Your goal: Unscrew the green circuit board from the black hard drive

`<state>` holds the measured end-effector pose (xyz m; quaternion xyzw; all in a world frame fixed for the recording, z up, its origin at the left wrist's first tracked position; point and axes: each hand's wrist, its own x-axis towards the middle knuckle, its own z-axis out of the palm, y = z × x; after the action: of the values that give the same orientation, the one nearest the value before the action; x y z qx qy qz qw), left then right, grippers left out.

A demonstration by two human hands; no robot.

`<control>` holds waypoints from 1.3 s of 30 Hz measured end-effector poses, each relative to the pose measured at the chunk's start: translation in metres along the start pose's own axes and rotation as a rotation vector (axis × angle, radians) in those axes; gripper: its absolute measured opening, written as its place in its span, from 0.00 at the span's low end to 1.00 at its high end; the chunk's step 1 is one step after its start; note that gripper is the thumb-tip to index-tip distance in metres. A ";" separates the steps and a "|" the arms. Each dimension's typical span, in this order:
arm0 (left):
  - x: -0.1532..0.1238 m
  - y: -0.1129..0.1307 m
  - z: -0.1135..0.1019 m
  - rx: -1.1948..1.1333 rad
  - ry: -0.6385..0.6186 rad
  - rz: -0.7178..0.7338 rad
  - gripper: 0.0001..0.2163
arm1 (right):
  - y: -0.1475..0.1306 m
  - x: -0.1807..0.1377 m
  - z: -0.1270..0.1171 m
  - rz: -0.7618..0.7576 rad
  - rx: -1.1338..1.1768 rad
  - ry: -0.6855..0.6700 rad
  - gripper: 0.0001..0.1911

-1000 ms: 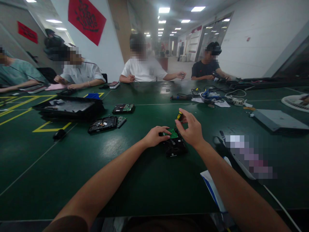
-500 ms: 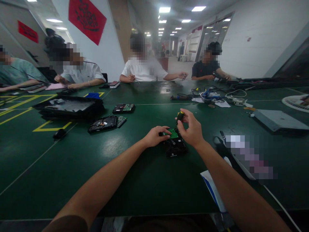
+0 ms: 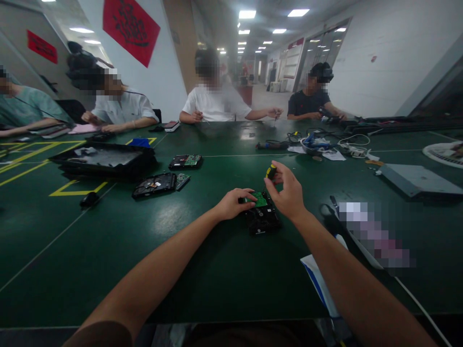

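Observation:
A black hard drive (image 3: 263, 222) with a green circuit board (image 3: 261, 198) on its far part lies on the table in front of me. My left hand (image 3: 237, 203) grips its left side, with fingers reaching over the edge of the board. In my right hand (image 3: 289, 193) is a screwdriver with a black and yellow handle (image 3: 270, 171), pinched between thumb and fingers above the board's right side. The handle stands nearly upright. I cannot make out where its tip meets the drive.
To the left lie another hard drive (image 3: 155, 186), a loose circuit board (image 3: 182, 181), a drive with a board (image 3: 185, 161) and a black tray (image 3: 139, 166). Cables (image 3: 314, 142) and a grey metal box (image 3: 419, 179) are at right. Several people sit across the green table (image 3: 202, 270).
The screwdriver handle has turned slightly in my right fingers, showing more yellow, and sits a little higher. My left hand and the hard drive look unmoved.

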<state>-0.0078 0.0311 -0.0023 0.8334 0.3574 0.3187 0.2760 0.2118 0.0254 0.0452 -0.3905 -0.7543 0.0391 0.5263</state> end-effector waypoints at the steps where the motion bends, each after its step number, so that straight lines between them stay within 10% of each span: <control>1: 0.000 0.000 0.000 0.005 -0.002 -0.002 0.10 | 0.000 0.000 0.000 -0.006 -0.006 0.005 0.28; 39: -0.001 -0.004 0.001 0.005 0.005 0.001 0.12 | 0.002 0.000 0.001 -0.035 -0.025 0.014 0.27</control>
<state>-0.0093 0.0325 -0.0055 0.8334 0.3586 0.3200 0.2728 0.2122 0.0267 0.0443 -0.3839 -0.7578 0.0176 0.5273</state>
